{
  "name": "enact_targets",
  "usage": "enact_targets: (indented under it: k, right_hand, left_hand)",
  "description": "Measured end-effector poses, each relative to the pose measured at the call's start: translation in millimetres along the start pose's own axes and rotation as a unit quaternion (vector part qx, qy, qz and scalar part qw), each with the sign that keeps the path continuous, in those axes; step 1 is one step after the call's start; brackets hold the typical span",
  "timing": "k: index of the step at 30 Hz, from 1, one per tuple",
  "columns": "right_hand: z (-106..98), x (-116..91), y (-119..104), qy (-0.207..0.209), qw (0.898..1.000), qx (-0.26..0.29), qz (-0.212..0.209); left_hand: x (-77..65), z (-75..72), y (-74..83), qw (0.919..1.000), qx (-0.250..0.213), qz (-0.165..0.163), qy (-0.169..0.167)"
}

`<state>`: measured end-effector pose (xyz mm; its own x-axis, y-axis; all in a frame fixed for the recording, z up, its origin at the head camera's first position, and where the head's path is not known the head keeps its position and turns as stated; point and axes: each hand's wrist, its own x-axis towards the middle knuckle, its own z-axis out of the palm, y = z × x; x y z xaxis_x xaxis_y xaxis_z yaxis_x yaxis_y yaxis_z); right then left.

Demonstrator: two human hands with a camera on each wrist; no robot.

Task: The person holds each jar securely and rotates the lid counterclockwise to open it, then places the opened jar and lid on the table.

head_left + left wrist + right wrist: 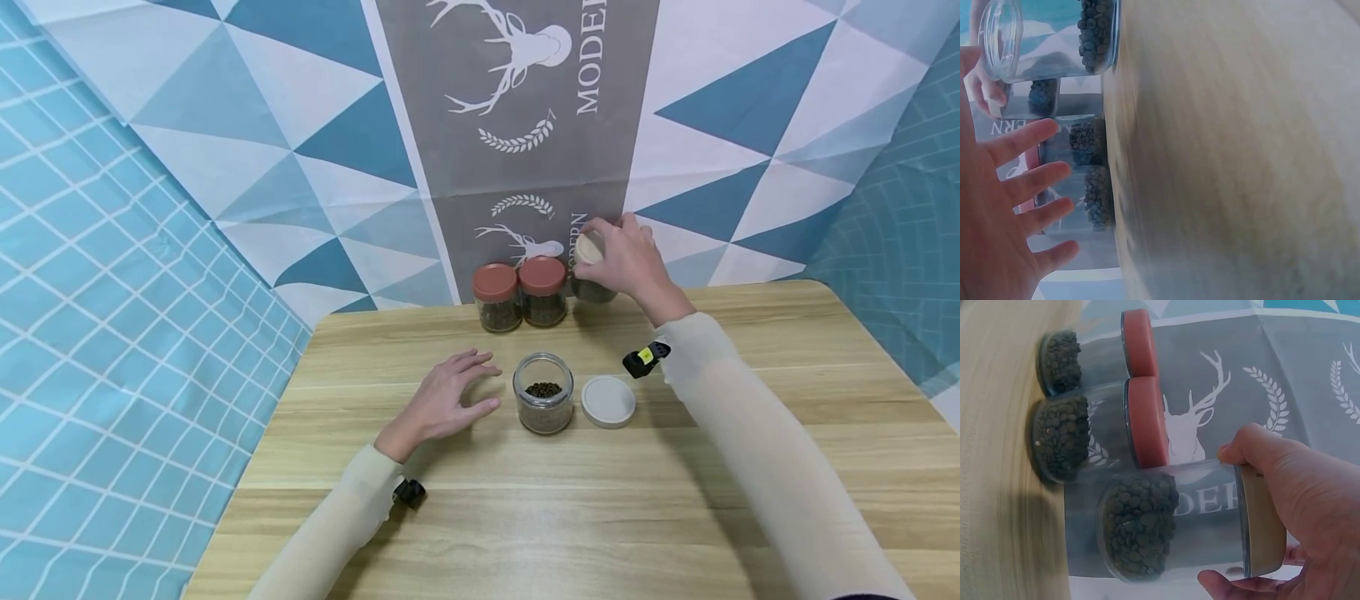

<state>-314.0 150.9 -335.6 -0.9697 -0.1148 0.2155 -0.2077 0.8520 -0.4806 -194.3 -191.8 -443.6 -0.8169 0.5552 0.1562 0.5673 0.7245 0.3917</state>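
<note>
My right hand (626,258) grips a glass jar (1172,519) by its beige lid (1263,522), thumb on one side and fingers on the other. Dark pellets fill roughly the lower half of that jar, and its base hangs above the tabletop. To its left, two glass jars with red lids (495,283) (542,277) stand side by side. Nearer me is an uncovered glass jar (543,408) holding dark pellets. A white lid (608,402) lies flat just right of it. My left hand (450,396) hovers left of the uncovered jar, fingers spread and holding nothing.
The wooden table (525,525) meets a patterned wall covering (337,150) behind the jars. Blue tile-patterned sheets (112,358) flank it at left and right. Small black devices (647,358) sit at both wrists.
</note>
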Motion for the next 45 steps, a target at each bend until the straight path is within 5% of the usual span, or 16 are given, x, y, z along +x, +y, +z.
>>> enact_targets:
  k: [18, 31, 45]
  right_hand:
    - [0, -16, 5, 0.062, 0.994, 0.087, -0.002]
    - [-3, -21, 5, 0.118, 0.977, 0.177, 0.002]
    - [-1, -25, 7, 0.129, 0.969, 0.213, -0.003]
  left_hand:
    - [-2.3, 4.4, -2.7, 1.0000, -0.004, -0.008, -0.002]
    - [-2.7, 3.3, -3.1, 0.9999, -0.005, -0.012, -0.006]
    - [-2.4, 3.3, -4.1, 0.9999, -0.003, -0.014, -0.006]
